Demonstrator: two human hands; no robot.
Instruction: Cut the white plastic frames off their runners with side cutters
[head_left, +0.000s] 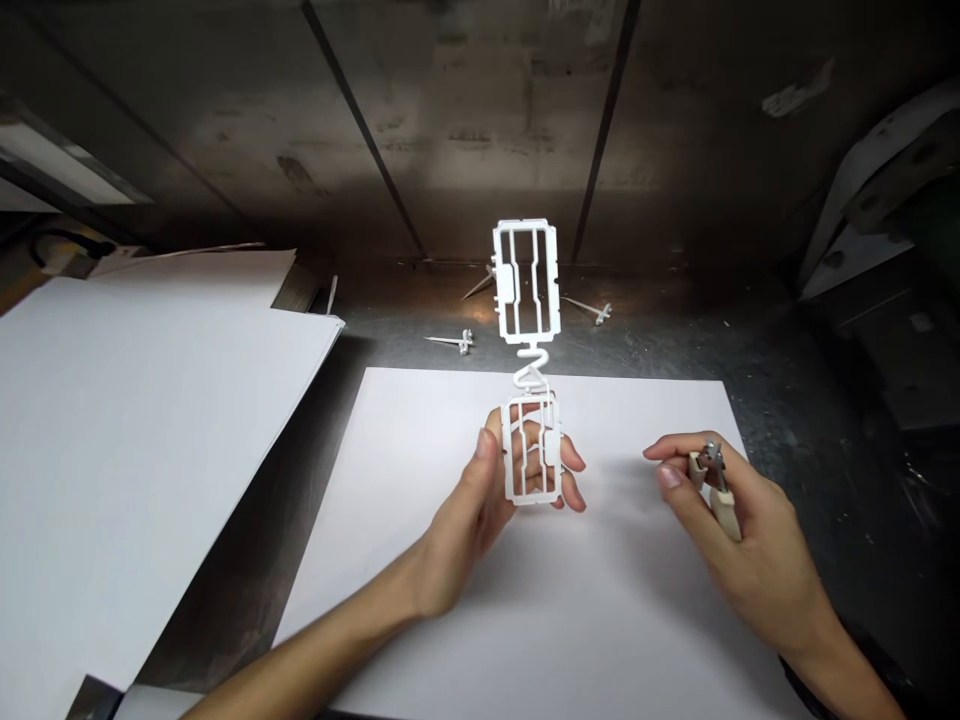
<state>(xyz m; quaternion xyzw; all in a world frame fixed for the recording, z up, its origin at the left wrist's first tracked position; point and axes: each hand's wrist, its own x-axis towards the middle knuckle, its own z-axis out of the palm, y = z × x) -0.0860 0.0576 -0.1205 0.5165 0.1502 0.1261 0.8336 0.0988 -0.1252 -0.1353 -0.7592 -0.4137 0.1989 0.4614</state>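
Plastic frame (528, 370) held over white sheet (570, 600) on dark metal bench (795, 400).

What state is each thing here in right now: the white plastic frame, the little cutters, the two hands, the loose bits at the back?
White plastic frame: held upright, two panels joined by a zigzag link, uncut.
Left hand: gripping the frame's lower panel.
Right hand: closed around the cutters.
Cutters: held, tip pointing up, apart from the frame.
White sheet: lying flat under the hands.
Loose plastic bits: lying on the metal bench.
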